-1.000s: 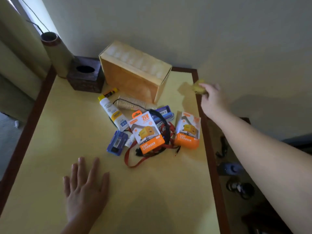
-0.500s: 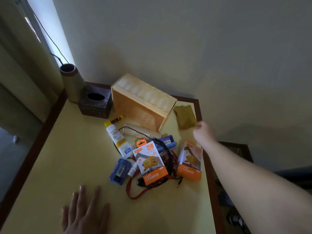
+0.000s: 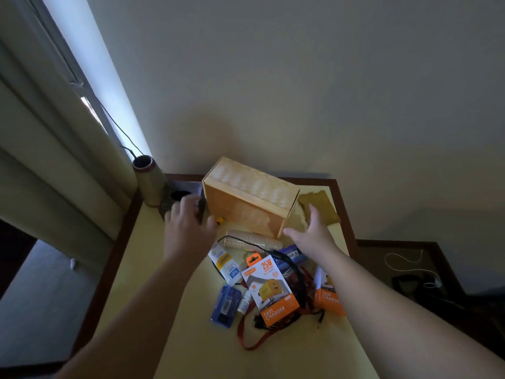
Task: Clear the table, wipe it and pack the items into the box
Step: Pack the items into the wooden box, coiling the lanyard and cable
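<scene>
A tan cardboard box [image 3: 247, 203] lies on its side at the back of the yellow table [image 3: 287, 356]. My left hand [image 3: 185, 228] hovers open just left of the box. My right hand [image 3: 311, 233] is open at the box's right front corner. A folded yellow-brown cloth [image 3: 325, 203] lies right of the box, behind my right hand. In front lie a comb [image 3: 246, 240], a white tube [image 3: 225, 265], two orange charger packs [image 3: 270, 294] [image 3: 326, 296], a blue case [image 3: 225, 305], a small white bottle [image 3: 244, 302] and a red lanyard [image 3: 246, 337].
A dark wooden holder [image 3: 177, 196] and a tan cylinder [image 3: 149, 181] stand at the back left corner by the curtain [image 3: 54, 160]. A lower dark side table [image 3: 410, 272] with white and black cables sits to the right. The table's dark rim [image 3: 347, 214] lies close to the cloth.
My left hand has lifted off the table's front and moved up to the box's left side. My right hand has let go of the cloth and come to the box's right corner.
</scene>
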A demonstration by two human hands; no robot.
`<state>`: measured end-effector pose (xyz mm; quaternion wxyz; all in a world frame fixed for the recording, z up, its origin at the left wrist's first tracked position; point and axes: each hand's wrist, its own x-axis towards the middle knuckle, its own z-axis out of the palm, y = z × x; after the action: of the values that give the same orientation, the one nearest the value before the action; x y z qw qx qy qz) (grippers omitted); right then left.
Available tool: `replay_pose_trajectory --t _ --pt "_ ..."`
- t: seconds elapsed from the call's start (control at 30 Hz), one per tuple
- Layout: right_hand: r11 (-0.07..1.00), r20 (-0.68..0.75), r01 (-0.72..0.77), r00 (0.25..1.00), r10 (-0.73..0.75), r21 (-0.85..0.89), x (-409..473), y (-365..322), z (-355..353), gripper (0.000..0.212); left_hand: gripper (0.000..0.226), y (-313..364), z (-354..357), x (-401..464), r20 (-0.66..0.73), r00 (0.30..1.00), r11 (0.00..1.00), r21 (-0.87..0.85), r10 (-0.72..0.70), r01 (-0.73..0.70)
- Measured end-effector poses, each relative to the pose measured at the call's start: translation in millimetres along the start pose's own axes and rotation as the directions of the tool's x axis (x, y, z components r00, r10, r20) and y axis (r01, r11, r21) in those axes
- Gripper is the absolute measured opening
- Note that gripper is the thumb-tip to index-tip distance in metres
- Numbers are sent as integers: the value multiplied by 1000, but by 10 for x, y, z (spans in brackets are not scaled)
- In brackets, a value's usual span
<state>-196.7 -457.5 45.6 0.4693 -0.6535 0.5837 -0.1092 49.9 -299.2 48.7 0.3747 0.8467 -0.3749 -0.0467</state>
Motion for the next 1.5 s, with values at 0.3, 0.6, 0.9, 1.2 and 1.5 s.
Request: replay_pose_trajectory --t 0.3,0.6,0.9,1.2,1.5 --pt "993 11 -75 997 76 -95 320 -341 329 98 62 4 306 1192 375 915 871 488 -151 -57" --pt "993 -285 69 958 -38 101 310 -439 170 47 26 206 366 1123 104 995 996 85 -2 -7" --pt "889 -485 432 816 -314 153 -771 -586 -252 55 40 566 -320 133 -139 990 872 -487 -34 -38" --pt "922 -345 385 872 -347 45 -2298 -172 -35 62 42 365 -1426 -1655 43 980 838 -512 -193 187" --pt "932 -65 64 994 -93 -357 -2898 579 714 25 53 -463 -1686 -2631 337 835 867 -96 -434 489"
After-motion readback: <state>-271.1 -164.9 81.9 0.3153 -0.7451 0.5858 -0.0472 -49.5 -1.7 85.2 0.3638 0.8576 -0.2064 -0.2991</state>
